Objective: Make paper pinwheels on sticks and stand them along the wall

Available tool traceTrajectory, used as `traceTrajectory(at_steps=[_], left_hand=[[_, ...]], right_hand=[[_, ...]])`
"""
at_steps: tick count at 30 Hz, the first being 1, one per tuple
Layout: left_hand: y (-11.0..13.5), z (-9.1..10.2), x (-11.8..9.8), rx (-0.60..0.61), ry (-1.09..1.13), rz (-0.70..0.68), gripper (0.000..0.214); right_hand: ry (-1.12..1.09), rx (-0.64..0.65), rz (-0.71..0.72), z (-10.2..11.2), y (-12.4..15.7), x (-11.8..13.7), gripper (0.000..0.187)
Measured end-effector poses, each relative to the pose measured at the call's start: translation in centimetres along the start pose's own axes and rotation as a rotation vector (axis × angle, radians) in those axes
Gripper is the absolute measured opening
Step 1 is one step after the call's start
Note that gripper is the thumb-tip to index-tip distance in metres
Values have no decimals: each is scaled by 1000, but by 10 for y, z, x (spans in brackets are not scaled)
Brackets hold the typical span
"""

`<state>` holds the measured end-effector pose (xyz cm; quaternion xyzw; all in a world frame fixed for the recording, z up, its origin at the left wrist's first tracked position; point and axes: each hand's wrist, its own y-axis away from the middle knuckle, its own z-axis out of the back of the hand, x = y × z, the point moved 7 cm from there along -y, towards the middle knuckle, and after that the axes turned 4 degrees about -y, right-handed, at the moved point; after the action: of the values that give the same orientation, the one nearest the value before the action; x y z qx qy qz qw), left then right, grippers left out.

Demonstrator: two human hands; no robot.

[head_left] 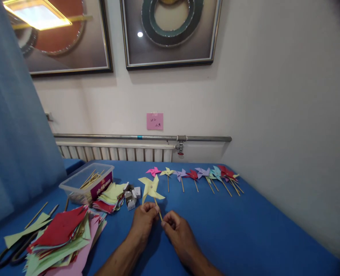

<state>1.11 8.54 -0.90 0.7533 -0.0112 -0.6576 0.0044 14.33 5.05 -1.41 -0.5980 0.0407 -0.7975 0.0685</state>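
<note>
A pale yellow paper pinwheel on a thin wooden stick is held up above the blue table in front of me. My left hand pinches the stick just under the paper blades. Lower down, my right hand has its thumb and fingers closed on the stick's bottom end. The blades face me, with a small round pin head at their centre. Behind it, a row of finished-looking pinwheels lies on the table: a pink one, a yellow one, a red one and several others toward the right.
A clear plastic box with wooden sticks stands at left. Near it are a small open carton, a stack of coloured paper, a larger paper pile and black-handled scissors. A wall borders the table's right side.
</note>
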Motion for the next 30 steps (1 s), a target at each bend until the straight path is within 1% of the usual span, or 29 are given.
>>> traceTrajectory(at_steps=[5, 10, 13, 18, 23, 30], left_hand=[[1, 0, -2, -5, 1, -10, 29], [0, -3, 1, 28, -24, 8, 31], [0, -4, 2, 47, -47, 28, 32], [1, -5, 3, 40, -34, 35, 33], [2, -6, 4, 38, -46, 57, 35], [1, -6, 9, 2, -51, 59, 38]], right_hand=[[77, 10, 25, 1, 3, 5, 16], [107, -19, 18, 3, 5, 10, 15], [88, -7, 30, 2, 5, 11, 12], [66, -8, 29, 2, 4, 8, 9], [42, -40, 16, 5, 2, 5, 4], [30, -48, 19, 6, 1, 7, 5]])
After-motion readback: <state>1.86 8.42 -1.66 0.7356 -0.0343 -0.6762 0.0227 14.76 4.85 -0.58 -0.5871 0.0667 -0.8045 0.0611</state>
